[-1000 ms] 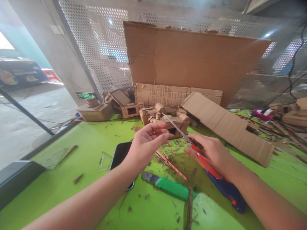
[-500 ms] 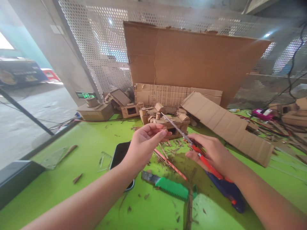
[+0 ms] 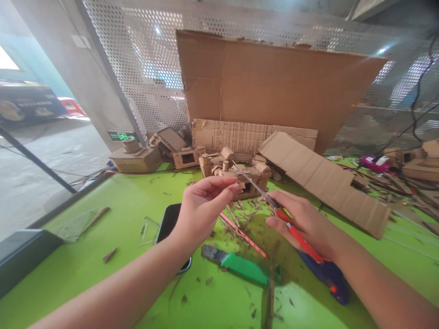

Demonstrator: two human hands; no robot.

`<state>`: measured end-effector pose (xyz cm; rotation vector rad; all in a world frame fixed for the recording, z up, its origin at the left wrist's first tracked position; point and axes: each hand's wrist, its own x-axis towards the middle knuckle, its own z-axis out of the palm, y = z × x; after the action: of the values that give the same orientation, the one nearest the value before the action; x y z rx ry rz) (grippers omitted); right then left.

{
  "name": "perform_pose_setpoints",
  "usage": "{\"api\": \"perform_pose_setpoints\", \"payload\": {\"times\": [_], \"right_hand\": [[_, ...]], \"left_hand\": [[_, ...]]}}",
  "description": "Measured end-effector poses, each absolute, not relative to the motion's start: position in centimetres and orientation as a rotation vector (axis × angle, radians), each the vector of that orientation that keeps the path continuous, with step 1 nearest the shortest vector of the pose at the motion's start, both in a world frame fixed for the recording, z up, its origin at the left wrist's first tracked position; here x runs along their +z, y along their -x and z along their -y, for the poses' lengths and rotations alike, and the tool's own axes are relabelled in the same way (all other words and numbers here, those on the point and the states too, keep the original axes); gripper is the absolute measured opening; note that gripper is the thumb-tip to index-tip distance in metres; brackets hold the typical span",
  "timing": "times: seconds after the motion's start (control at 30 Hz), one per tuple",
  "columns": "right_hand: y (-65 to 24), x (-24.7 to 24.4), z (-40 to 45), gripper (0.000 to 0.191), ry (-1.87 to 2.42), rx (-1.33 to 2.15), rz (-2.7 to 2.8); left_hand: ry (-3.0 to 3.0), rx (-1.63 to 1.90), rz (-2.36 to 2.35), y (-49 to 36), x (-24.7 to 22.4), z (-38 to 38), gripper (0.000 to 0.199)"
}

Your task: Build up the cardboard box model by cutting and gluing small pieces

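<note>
My left hand [image 3: 202, 208] is closed in a pinch at the middle of the view, with a small cardboard piece [image 3: 242, 186] at its fingertips. To its right, my right hand [image 3: 305, 217] is closed on a slim, pointed metal tool [image 3: 252, 182] with red at its base, its tip up and to the left. Under that palm, a red-and-blue handle [image 3: 320, 272] slants down to the right; I cannot tell whether it belongs to the same tool. Just beyond both hands stands a cardboard model [image 3: 259, 183] with small cylinders on top.
A green-handled knife [image 3: 245, 268] and a red patterned stick [image 3: 245, 235] lie on the green table [image 3: 133, 283]. Beside my left wrist is a dark phone [image 3: 168, 219]. Cardboard scraps are scattered about. A long cardboard strip [image 3: 325, 183] leans at right; a large sheet [image 3: 277, 82] stands behind.
My left hand has shifted slightly to the left, and the small cardboard piece shows more plainly. My right hand and its pointed tool have barely moved.
</note>
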<state>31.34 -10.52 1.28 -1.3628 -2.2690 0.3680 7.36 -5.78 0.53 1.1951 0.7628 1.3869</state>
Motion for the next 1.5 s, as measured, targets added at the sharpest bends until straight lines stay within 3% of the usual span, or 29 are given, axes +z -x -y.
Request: {"api": "perform_pose_setpoints", "payload": {"times": [1.0,1.27,1.5], "right_hand": [[-30.3,1.0,10.9,0.020,1.456,0.292,2.258],[-30.9,1.1,10.8,0.022,1.521,0.254,2.040],[-31.7,0.9,9.5,0.036,1.606,0.088,2.042]], "left_hand": [[-1.244,1.462,-0.749,-7.6,0.4,6.2,0.017],[-1.259,1.423,-0.770,-7.6,0.7,6.4,0.019],[-1.304,1.297,-0.811,-7.6,0.1,5.5,0.023]]}}
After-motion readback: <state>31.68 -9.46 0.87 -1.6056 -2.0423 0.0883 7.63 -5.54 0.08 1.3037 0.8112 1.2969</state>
